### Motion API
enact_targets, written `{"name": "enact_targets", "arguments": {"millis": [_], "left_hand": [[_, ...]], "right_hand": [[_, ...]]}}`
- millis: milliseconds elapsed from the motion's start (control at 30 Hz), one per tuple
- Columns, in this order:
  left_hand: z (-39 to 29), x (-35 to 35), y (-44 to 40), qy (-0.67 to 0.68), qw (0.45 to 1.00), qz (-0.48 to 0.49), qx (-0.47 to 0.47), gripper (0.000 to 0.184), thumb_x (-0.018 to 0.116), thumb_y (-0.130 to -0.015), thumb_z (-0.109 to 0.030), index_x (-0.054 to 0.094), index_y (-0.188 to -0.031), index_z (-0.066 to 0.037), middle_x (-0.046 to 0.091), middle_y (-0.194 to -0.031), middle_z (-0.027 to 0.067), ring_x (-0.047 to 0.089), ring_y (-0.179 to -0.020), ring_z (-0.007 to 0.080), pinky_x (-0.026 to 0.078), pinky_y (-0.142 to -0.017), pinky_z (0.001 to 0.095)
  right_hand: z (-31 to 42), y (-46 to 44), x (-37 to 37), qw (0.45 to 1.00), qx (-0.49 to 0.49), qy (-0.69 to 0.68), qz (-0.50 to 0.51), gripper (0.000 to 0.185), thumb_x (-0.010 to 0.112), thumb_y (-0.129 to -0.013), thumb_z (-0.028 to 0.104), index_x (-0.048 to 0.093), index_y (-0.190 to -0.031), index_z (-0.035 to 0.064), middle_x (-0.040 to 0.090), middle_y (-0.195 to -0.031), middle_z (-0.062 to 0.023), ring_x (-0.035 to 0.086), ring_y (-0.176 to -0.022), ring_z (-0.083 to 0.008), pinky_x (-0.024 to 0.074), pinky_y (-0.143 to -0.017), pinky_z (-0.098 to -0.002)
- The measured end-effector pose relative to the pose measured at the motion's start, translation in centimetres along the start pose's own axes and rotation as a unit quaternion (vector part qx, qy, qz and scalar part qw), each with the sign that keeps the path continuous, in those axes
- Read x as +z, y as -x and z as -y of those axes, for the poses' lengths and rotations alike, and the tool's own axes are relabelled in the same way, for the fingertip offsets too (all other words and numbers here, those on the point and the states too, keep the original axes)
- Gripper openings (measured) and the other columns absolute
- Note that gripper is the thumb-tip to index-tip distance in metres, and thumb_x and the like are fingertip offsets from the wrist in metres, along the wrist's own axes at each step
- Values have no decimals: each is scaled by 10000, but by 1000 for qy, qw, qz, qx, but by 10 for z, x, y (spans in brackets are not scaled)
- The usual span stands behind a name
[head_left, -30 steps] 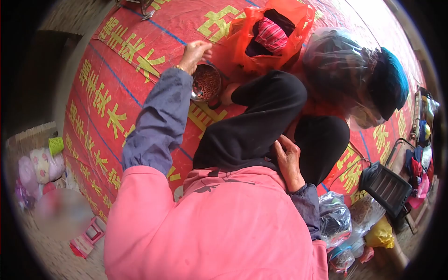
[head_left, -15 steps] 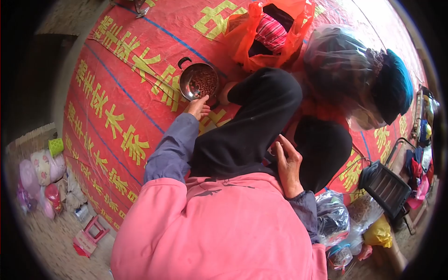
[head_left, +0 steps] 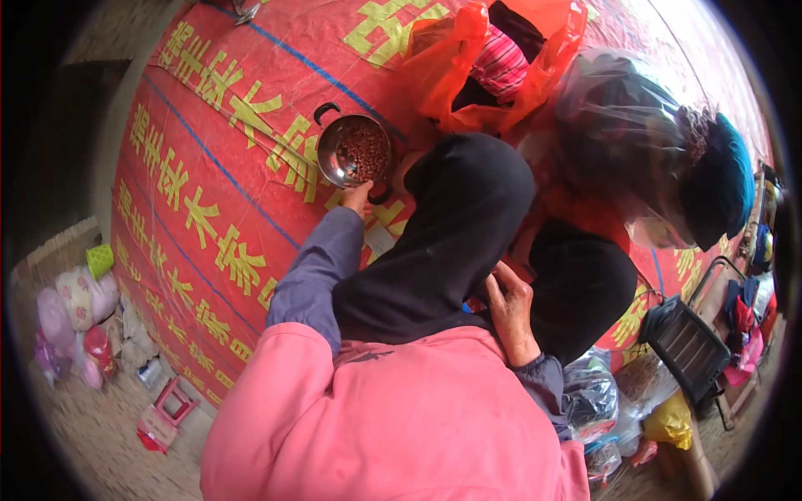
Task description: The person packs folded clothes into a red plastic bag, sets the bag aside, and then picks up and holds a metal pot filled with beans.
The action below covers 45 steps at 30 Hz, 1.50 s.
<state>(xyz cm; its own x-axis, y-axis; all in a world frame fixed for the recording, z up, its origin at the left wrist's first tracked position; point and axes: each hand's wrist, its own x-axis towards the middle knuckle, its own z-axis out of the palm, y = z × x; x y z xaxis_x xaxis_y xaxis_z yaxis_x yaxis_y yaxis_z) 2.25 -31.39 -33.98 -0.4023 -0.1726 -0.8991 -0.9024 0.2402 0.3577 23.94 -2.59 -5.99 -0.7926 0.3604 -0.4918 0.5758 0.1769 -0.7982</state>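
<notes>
A metal pot (head_left: 332, 160) with black loop handles stands on the red sheet, holding many small reddish-brown kernels (head_left: 365, 150) that look like peanuts. My left hand (head_left: 357, 198) is at the pot's near rim, fingers drawn together at the edge; whatever they may hold is hidden. Between my black-trousered legs (head_left: 468, 209) rests my right hand (head_left: 511, 309), its thumb and forefinger apart and the other fingers partly hidden. I see nothing in it.
A red plastic bag (head_left: 451, 83) with cloth inside stands beyond my knee. Right of it lies a large clear bag (head_left: 614, 117) of dark stuff. A black heater-like frame (head_left: 687, 346) and several bags are at right. A pink stool (head_left: 171, 411) stands at lower left.
My left hand has moved from beside the pot up to its near rim, its fingers now drawn together. My right hand has shifted slightly down, and the view has tilted a little.
</notes>
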Motion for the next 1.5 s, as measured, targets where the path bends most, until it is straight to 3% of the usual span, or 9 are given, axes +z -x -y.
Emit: {"name": "enact_targets", "arguments": {"millis": [333, 567, 633, 767, 833, 933, 1167, 1267, 1500], "left_hand": [[-4, 5, -13, 105, 993, -3, -47, 924, 769, -835, -470, 284, -1533, -109, 370, -1473, 287, 402, -1350, 459, 400, -1048, 599], [6, 11, -38, 165, 983, 7, -80, 862, 730, -845, -529, 336, -1508, -145, 405, -1476, 236, 400, -1366, 439, 290, -1111, 612], [3, 9, -45, 146, 982, -2, -121, 508, 704, -884, -443, 557, -1302, -194, 659, -1183, 83, 643, -960, 290, 508, -823, 541], [6, 12, -44, 229, 968, 84, -53, 553, 673, -908, -458, 508, -1323, -131, 639, -1231, 132, 635, -1093, 341, 484, -941, 592], [20, 15, -89, 391, 914, 104, -10, 391, 632, -948, -321, 561, -1260, -97, 671, -1141, 128, 675, -946, 309, 575, -796, 556], [5, 4, -95, 325, 940, 77, -73, 275, 578, -957, -201, 599, -1199, -73, 680, -1111, 151, 685, -927, 313, 606, -761, 511], [3, -40, -78, 225, 969, 96, -22, 274, 555, -886, -80, 603, -1155, -53, 708, -1049, 167, 712, -827, 326, 582, -607, 385], [-25, -58, 4, 197, 975, 89, 46, 290, 573, -860, -63, 572, -1140, 9, 727, -977, 154, 729, -721, 263, 445, -452, 268], [-92, -77, 148, 198, 955, 111, 189, 196, 590, -882, -88, 647, -1024, 34, 731, -891, 188, 644, -567, 184, 414, -427, 243]], "right_hand": [[2, -4, 4, 1000, 24, -12, -6, 325, 604, -956, 52, 633, -1270, -27, 735, -1091, -199, 718, -1042, -239, 544, -862, -309], [-4, -10, 6, 999, 40, -4, -8, 316, 611, -955, 57, 638, -1258, -28, 735, -1075, -207, 722, -1030, -244, 544, -845, -314], [0, -12, 5, 999, 52, 0, -4, 316, 614, -954, 57, 638, -1257, -27, 735, -1072, -208, 722, -1032, -243, 542, -844, -311], [4, -15, 5, 999, 49, 15, -9, 313, 613, -956, 56, 637, -1257, -28, 739, -1068, -199, 721, -1028, -232, 542, -845, -307], [6, -16, 5, 997, 74, -1, -3, 306, 612, -963, 61, 639, -1254, -29, 743, -1067, -183, 717, -1023, -214, 542, -850, -301], [12, -17, 5, 997, 76, -5, 2, 298, 611, -972, 72, 641, -1249, -33, 743, -1073, -174, 712, -1026, -201, 540, -858, -295], [8, -13, 8, 995, 87, -55, -7, 294, 608, -978, 77, 641, -1244, -44, 743, -1083, -138, 691, -1023, -164, 534, -866, -291], [3, -10, 6, 998, 49, -36, -13, 295, 603, -982, 76, 638, -1251, -40, 744, -1077, -125, 678, -1020, -148, 531, -870, -287], [25, -3, 6, 985, 23, -149, -83, 242, 617, -996, 99, 674, -1208, -3, 686, -979, 7, 590, -844, -42, 498, -727, -210]]}}
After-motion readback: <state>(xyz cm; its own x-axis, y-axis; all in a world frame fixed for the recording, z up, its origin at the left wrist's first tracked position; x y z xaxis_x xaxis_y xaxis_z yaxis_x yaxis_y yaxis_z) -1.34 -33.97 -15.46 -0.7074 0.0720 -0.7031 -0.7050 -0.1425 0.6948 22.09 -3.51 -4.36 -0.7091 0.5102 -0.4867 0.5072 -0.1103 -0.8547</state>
